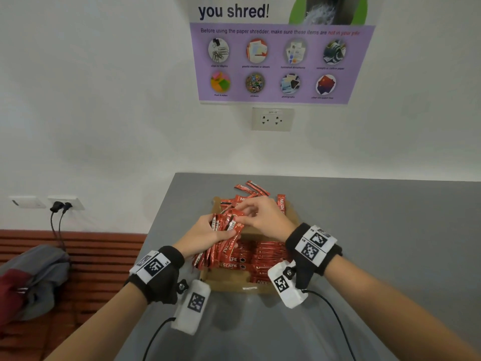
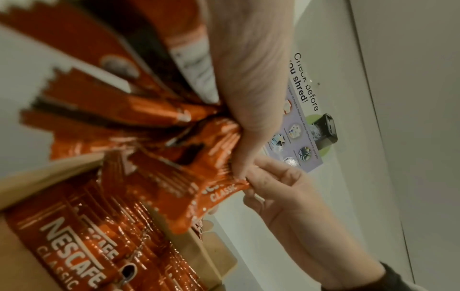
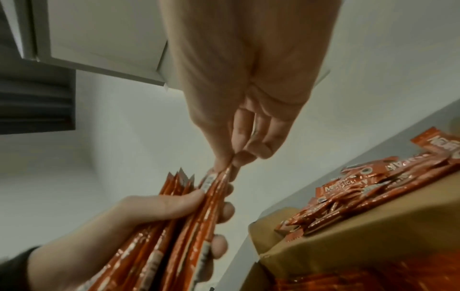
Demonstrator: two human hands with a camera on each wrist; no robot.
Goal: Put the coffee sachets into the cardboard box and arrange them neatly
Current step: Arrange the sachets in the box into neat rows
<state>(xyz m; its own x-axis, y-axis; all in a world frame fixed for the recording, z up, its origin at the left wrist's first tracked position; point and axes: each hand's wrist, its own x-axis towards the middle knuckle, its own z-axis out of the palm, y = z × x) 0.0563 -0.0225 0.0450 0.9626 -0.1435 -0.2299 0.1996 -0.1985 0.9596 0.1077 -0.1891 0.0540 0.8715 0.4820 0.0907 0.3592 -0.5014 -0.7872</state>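
An open cardboard box (image 1: 229,281) sits on the grey table (image 1: 377,230), with red coffee sachets (image 1: 268,252) stacked flat inside. My left hand (image 1: 205,237) grips a fanned bundle of sachets (image 1: 223,246) upright over the box, thumb on one side and fingers on the other (image 3: 174,204). My right hand (image 1: 260,214) pinches the top end of one sachet (image 3: 221,177) in that bundle between thumb and fingertips (image 2: 259,177). Loose sachets (image 1: 250,190) lie in a heap at the box's far side, partly hidden by the hands.
A wall with a shredder poster (image 1: 281,61) and a socket (image 1: 272,119) rises right behind the table. Left of the table stands a red slatted bench (image 1: 78,246) with a grey bag (image 1: 36,277). Cables run from both wrist cameras.
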